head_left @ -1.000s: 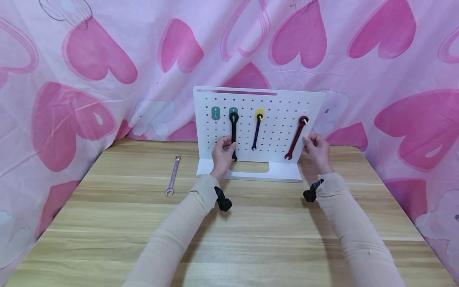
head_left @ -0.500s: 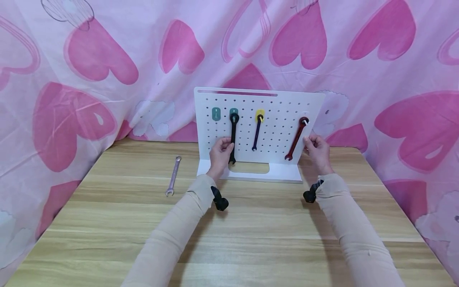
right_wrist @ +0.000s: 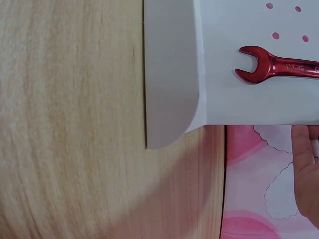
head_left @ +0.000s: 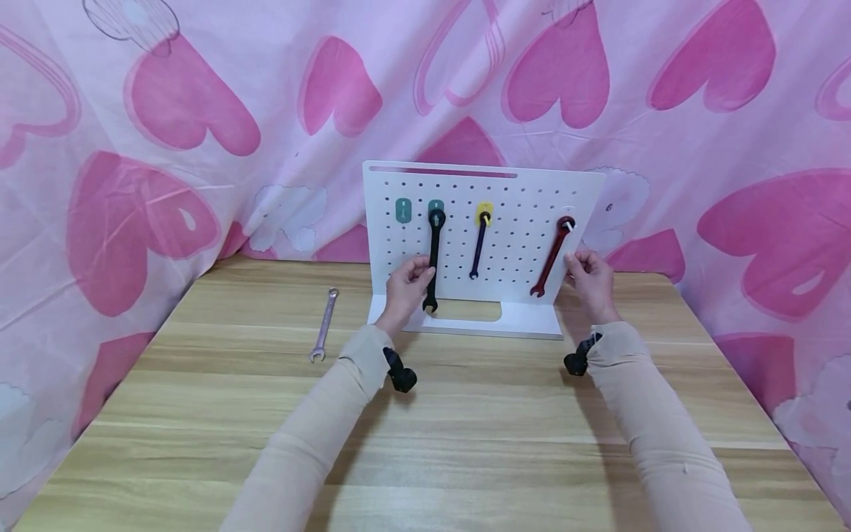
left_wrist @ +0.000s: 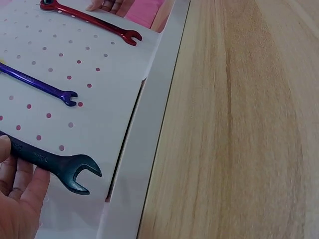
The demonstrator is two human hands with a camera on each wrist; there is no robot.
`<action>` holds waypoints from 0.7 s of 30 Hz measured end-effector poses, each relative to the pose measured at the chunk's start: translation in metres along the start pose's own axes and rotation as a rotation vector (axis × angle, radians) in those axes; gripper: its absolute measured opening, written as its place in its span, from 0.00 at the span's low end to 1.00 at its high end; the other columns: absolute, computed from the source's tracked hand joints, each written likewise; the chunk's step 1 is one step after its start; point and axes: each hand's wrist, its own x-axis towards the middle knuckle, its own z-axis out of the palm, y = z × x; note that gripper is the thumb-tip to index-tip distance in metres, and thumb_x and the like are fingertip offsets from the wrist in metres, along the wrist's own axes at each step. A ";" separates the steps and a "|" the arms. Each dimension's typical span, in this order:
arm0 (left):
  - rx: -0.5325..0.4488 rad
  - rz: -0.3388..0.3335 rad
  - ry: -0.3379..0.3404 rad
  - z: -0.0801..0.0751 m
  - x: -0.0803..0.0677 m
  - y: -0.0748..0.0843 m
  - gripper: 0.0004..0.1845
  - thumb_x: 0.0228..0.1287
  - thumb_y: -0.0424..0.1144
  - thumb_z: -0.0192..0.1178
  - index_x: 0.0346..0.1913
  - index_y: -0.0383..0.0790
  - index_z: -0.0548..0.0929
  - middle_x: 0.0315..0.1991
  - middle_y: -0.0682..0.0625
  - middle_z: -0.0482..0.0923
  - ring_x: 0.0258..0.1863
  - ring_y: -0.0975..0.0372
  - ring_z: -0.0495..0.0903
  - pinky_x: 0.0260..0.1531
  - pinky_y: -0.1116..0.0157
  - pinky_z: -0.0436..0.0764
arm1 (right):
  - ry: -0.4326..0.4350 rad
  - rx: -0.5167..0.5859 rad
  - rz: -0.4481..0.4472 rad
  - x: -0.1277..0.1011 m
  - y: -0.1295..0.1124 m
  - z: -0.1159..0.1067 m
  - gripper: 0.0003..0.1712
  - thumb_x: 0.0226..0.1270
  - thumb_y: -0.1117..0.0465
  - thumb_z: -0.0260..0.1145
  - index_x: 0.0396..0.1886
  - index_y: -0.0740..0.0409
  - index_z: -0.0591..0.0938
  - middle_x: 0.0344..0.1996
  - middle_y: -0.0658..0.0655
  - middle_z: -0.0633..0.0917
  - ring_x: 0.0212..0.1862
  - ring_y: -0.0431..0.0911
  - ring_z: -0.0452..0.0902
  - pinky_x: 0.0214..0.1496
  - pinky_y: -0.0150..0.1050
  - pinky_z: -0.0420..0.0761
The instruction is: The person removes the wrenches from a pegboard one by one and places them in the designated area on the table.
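Three wrenches are being carried by the white pegboard standing at the back of the bench: a black wrench, a blue wrench and a red wrench, each hung by its ring end from a hook. The black wrench is being pinched partway down its shaft by the left hand, thumb over and fingers under, as the left wrist view shows, with its open jaw pointing down toward the board's foot. The pegboard's right edge is being touched and steadied by the right hand, its fingers loosely bent beside the red wrench; a firm grip cannot be told. One teal hook at the left of the board is being left bare, and a silver wrench is lying flat on the bench, well apart to the left. By this showing, the hanging is judged to be three parts done, with the silver wrench and the bare hook remaining.
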 end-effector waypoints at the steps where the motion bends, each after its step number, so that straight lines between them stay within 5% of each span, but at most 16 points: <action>1: -0.001 0.000 -0.007 -0.001 -0.001 0.001 0.12 0.65 0.38 0.59 0.50 0.45 0.80 0.40 0.49 0.79 0.37 0.63 0.76 0.42 0.66 0.82 | 0.003 -0.014 -0.001 0.000 0.000 0.000 0.11 0.67 0.56 0.60 0.39 0.60 0.75 0.32 0.47 0.77 0.39 0.38 0.76 0.46 0.29 0.82; 9: -0.007 0.014 -0.050 -0.008 -0.005 0.004 0.12 0.64 0.35 0.60 0.50 0.42 0.80 0.41 0.46 0.80 0.39 0.62 0.78 0.44 0.66 0.83 | 0.001 -0.043 -0.009 0.001 0.003 -0.001 0.11 0.65 0.51 0.61 0.37 0.54 0.76 0.34 0.45 0.77 0.42 0.37 0.75 0.61 0.47 0.73; 17: -0.027 -0.005 -0.085 -0.013 -0.009 0.009 0.13 0.63 0.34 0.60 0.51 0.42 0.80 0.42 0.45 0.81 0.40 0.62 0.78 0.43 0.66 0.83 | 0.017 -0.032 -0.026 0.003 0.006 0.000 0.11 0.65 0.53 0.61 0.36 0.56 0.76 0.31 0.45 0.77 0.39 0.36 0.75 0.53 0.37 0.80; 21: -0.042 -0.021 -0.098 -0.015 -0.011 0.011 0.13 0.63 0.34 0.60 0.51 0.42 0.80 0.42 0.46 0.81 0.40 0.62 0.79 0.43 0.66 0.83 | 0.004 -0.040 -0.003 0.001 0.003 0.000 0.10 0.66 0.52 0.60 0.36 0.54 0.76 0.33 0.46 0.77 0.41 0.37 0.75 0.59 0.42 0.76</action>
